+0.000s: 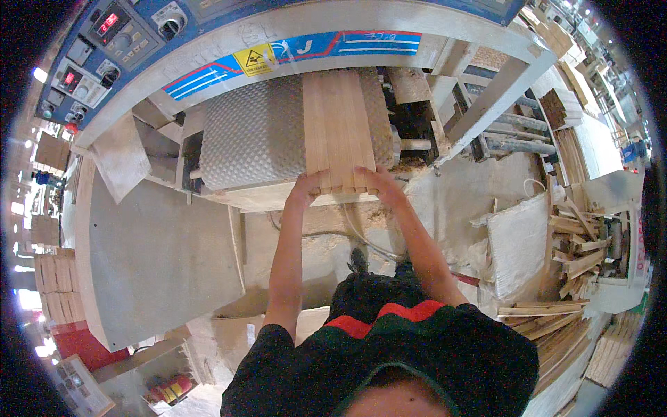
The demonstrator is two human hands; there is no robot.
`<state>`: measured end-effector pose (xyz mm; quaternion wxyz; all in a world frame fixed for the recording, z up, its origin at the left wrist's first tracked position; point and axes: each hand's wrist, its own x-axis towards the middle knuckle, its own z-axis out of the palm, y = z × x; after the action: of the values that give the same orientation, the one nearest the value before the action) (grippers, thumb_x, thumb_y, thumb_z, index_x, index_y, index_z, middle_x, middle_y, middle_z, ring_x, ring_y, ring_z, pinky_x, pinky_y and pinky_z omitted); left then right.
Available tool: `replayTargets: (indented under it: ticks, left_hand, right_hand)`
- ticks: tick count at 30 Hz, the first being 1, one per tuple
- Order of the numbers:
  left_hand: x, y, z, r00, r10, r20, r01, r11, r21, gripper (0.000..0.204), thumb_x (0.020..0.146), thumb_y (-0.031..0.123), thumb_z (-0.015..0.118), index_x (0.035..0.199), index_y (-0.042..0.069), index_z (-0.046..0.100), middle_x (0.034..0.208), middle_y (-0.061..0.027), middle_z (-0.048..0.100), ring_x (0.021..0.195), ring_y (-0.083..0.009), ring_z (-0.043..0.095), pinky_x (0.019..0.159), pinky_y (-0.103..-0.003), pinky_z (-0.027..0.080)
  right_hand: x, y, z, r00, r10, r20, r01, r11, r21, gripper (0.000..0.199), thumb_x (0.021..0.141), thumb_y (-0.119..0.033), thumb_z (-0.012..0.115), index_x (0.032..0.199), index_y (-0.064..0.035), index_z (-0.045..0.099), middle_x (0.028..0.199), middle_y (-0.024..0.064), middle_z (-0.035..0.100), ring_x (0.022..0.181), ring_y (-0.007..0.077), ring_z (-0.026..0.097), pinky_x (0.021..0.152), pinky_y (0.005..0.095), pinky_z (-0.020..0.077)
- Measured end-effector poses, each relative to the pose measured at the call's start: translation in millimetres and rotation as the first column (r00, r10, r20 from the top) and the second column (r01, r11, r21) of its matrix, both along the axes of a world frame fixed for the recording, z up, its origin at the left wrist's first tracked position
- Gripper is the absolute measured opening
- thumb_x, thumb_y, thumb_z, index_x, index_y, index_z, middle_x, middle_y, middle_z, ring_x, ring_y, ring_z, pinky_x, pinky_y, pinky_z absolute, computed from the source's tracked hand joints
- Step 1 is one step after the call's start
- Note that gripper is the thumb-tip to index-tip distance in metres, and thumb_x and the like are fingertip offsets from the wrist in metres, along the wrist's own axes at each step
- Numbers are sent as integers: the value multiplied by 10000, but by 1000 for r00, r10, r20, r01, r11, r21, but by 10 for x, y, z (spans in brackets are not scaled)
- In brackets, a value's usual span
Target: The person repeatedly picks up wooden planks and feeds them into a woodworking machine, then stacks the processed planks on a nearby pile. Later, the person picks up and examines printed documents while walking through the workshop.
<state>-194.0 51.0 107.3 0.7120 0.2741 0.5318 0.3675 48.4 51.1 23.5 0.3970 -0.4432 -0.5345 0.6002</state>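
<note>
Far to the left of the dimpled grey belt point(253, 135), and closer to me, I see a squared stack of pale wood point(57, 283). Left of the belt and above it sits the blue control panel point(104, 66), flat-faced, with round knobs and glowing red displays. A broad, smooth grey panel point(163, 250) stands to the belt's left on my side, its sheet plain and straight-edged.

At the belt's near edge, my left hand point(310, 185) grips the left side of the wooden strips point(338, 128). These lie flat on the right part of the belt, long, narrow and fine-grained, side by side, their near ends slightly stepped. My right hand point(375, 182) grips their right side, so I have both hands closed on the bundle from opposite edges.

Just right of the belt, crumbly sawdust point(411, 165) has gathered. Farther right are smooth metal rollers point(517, 135), then, on my side, a creased white sack point(519, 236). Rightmost from the belt, rough, splintery offcuts point(580, 243) lie in a jumbled heap.
</note>
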Motion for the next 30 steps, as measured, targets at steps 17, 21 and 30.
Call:
replayTargets:
  ticks: [17,21,30]
  left_hand:
    - [-503,77,-1099,995,66,-70,-24,874,485,414,790,178,689,1127,-23,558,953,-69,644,823,-196,633,704,-311,526]
    - [-370,202,-957,937,54,346,-152,952,265,406,801,102,642,1151,-63,519,1015,-122,621,878,-215,616,747,-265,526]
    - [16,-164,-541,915,-149,-376,317,841,438,386,900,206,538,1195,-38,487,1213,-151,512,1107,-260,521,938,-325,444]
  right_hand:
    - [-640,-134,564,846,-127,-518,-50,948,-314,423,826,-194,649,1123,61,491,999,119,599,887,256,616,815,374,539]
    - [-562,-51,306,999,28,37,-35,984,176,364,868,-172,586,1117,77,496,1021,151,587,938,254,601,870,352,514]
    - [-55,-442,141,943,-254,-215,188,939,-287,232,839,-184,619,793,42,642,793,110,655,704,182,642,660,290,531]
